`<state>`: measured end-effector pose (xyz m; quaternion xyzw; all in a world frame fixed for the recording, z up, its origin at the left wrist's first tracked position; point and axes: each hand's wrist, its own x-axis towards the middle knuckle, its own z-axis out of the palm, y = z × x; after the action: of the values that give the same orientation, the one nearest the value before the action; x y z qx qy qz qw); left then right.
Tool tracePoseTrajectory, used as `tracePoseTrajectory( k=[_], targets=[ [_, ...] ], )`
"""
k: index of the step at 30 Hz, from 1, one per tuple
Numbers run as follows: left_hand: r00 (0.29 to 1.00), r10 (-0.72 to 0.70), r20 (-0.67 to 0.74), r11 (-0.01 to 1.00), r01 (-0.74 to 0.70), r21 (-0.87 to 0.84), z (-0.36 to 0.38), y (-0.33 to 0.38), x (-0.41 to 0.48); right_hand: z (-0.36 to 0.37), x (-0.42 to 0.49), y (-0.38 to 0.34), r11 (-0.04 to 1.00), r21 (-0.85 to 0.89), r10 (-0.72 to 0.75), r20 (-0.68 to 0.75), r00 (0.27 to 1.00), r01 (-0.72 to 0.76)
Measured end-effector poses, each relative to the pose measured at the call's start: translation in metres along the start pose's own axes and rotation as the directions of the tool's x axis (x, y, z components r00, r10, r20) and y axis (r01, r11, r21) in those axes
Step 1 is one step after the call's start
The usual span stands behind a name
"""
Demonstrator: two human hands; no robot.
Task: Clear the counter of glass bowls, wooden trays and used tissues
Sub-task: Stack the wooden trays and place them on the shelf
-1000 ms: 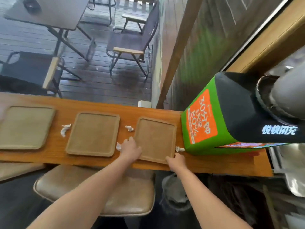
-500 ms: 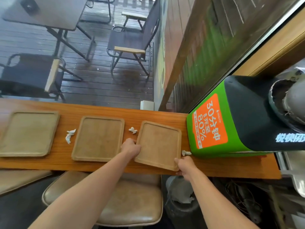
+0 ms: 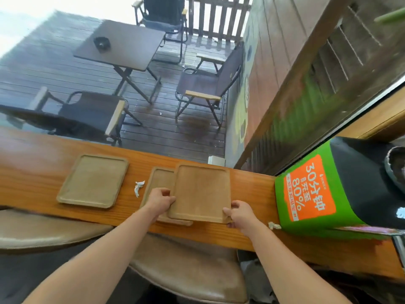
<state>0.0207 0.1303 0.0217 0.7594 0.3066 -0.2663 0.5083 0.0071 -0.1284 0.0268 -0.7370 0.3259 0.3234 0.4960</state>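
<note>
Right tray [image 3: 200,193] has shifted left since the earlier frame, now overlapping the middle tray [image 3: 158,183] at frame centre. Left hand [image 3: 161,199] and right hand [image 3: 237,213] are both closing on its near corners. Misaligned stack risks sliding off the surface [image 3: 252,189]; tissue [image 3: 138,188] is lying just left.

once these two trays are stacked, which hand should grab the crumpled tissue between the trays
Left. The left hand grips the held tray at its left edge, a short way from that tissue on the counter. The right hand would have to cross over both stacked trays.
</note>
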Motion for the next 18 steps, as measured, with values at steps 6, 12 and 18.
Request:
tracePoseTrajectory(
  k=[6, 12, 18],
  targets=[
    [0.999, 0.036, -0.016, 0.985, -0.033, 0.169, -0.076, -0.031, 0.031, 0.092, -0.004, -0.028, 0.998, -0.053, 0.039, 0.013, 0.999, -0.038],
    [0.997, 0.072, 0.007, 0.954, -0.071, 0.291, -0.086, -0.044, 0.051, 0.125, 0.005, -0.017, 0.993, -0.082, 0.086, -0.05, 0.995, -0.09],
    [0.991, 0.12, -0.056, 0.918, -0.089, 0.387, -0.077, -0.052, 0.065, 0.141, 0.017, -0.011, 0.963, -0.253, 0.065, -0.108, 0.992, -0.09]
  ],
)
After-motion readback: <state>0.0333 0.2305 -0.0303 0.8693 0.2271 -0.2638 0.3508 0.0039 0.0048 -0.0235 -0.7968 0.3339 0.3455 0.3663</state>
